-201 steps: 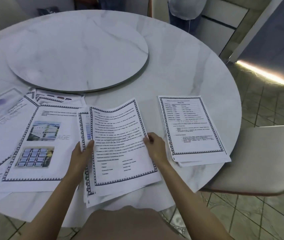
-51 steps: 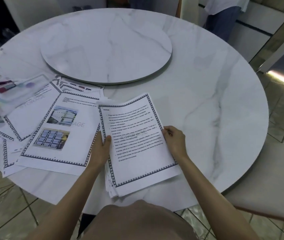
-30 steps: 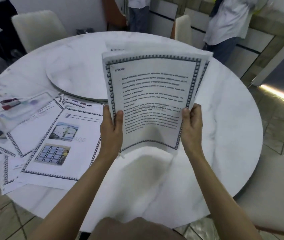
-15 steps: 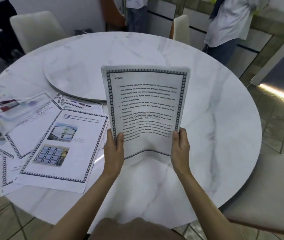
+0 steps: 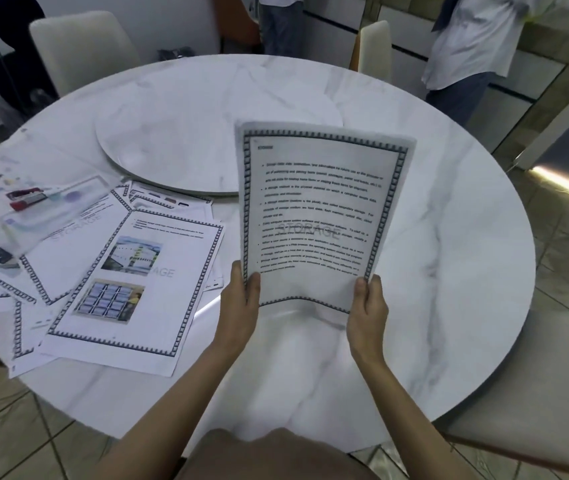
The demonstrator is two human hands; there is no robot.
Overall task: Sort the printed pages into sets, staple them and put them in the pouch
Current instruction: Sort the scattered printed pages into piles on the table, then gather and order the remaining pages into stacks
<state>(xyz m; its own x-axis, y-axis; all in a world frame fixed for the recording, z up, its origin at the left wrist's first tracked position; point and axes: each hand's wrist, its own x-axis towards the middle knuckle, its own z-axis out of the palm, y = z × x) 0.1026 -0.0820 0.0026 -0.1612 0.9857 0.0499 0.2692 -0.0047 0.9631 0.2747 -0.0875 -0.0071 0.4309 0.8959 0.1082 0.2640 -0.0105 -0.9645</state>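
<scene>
Fingers of left hand and right hand pinch upright page stack by its lower edges.

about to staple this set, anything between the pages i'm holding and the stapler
Nothing standing in the way: only loose pages lie flat between the held set and the red stapler at the far left.

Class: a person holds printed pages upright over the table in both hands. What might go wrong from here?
1. The left hand and right hand pinch only the lower corners of the held pages, which bow; sheets might slip out of line before stapling.
2. The red stapler lies far left beyond the loose pages near the table edge; reaching might sweep some off.
</scene>
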